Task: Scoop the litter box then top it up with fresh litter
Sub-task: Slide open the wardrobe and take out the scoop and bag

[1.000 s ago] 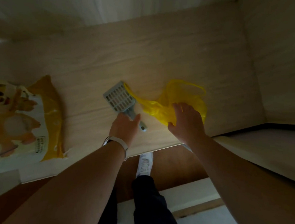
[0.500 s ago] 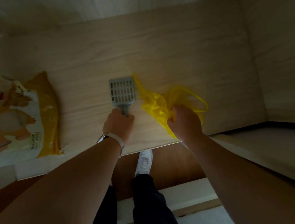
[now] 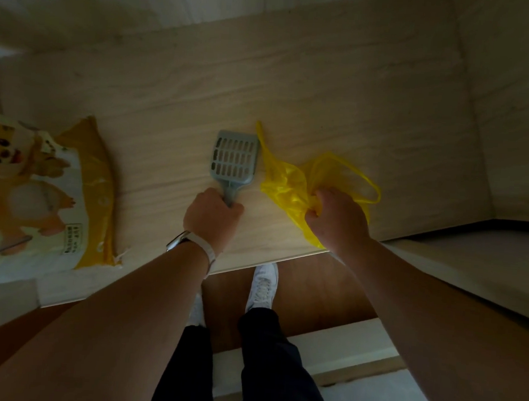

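Your left hand (image 3: 213,217) now clenches the scoop (image 3: 233,160) handle and your right hand (image 3: 334,220) bunches the yellow bag (image 3: 285,183), where both were reaching a second ago, so scooping can start.

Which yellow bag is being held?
The thin plastic bag, gripped by the right hand; the printed litter bag lies untouched at the left.

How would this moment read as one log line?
left hand: grips scoop handle | right hand: grips yellow bag | both on shelf | litter sack: lying left
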`<state>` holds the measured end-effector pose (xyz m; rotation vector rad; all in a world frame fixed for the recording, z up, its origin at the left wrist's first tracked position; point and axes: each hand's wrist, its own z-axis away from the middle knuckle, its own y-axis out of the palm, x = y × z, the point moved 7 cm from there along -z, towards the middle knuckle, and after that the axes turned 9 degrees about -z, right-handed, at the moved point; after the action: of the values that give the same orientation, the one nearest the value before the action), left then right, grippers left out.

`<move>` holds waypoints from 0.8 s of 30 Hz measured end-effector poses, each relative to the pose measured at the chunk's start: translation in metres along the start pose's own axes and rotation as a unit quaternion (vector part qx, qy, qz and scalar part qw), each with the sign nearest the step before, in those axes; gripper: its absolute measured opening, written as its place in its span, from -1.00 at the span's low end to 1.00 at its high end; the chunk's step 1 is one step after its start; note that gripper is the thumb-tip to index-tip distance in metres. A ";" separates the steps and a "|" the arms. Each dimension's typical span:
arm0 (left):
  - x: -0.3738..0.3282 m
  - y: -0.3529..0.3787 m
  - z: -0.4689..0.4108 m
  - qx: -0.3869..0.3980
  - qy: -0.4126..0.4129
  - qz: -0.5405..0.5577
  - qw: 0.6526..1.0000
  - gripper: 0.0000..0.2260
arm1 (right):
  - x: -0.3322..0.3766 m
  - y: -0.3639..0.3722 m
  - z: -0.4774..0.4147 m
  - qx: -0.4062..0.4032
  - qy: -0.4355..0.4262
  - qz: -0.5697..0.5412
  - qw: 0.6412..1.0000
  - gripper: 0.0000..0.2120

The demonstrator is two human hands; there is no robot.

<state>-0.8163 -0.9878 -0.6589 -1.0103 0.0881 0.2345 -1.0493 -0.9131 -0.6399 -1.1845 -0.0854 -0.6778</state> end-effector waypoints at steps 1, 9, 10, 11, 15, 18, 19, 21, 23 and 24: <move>0.001 -0.002 0.001 -0.003 -0.002 0.002 1.000 -0.77 | 0.001 0.000 0.000 0.003 -0.001 -0.002 1.000 -0.80; 0.010 -0.025 0.023 -0.017 0.000 0.103 0.995 -0.89 | 0.023 -0.012 0.009 0.003 -0.005 -0.022 1.000 -0.78; 0.012 -0.028 0.026 -0.016 -0.003 0.120 0.993 -0.91 | 0.027 -0.013 0.011 0.005 -0.005 -0.023 1.000 -0.76; 0.014 -0.032 0.029 -0.017 -0.003 0.132 0.991 -0.92 | 0.031 -0.015 0.014 0.008 -0.004 -0.026 1.000 -0.74; 0.029 -0.056 0.047 -0.025 -0.004 0.171 0.985 -0.90 | 0.056 -0.025 0.028 0.018 -0.009 -0.043 0.999 -0.72; 0.041 -0.079 0.063 -0.045 0.009 0.190 0.981 -0.90 | 0.081 -0.034 0.043 0.020 -0.024 -0.055 0.998 -0.69; 0.046 -0.087 0.068 -0.052 0.010 0.200 0.978 -0.90 | 0.091 -0.037 0.049 0.018 -0.032 -0.058 0.998 -0.68; 0.059 -0.102 0.080 -0.063 0.006 0.227 0.972 -0.88 | 0.112 -0.045 0.061 0.008 -0.051 -0.061 0.997 -0.68; 0.073 -0.117 0.091 -0.061 0.004 0.265 0.962 -0.89 | 0.134 -0.055 0.073 0.001 -0.066 -0.059 0.996 -0.67; 0.079 -0.126 0.098 -0.060 0.006 0.280 0.958 -0.91 | 0.146 -0.059 0.079 0.002 -0.071 -0.060 0.996 -0.67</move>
<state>-0.7134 -0.9572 -0.5172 -1.0919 0.3779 0.7597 -0.9417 -0.9205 -0.5010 -1.2303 -0.2790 -0.6975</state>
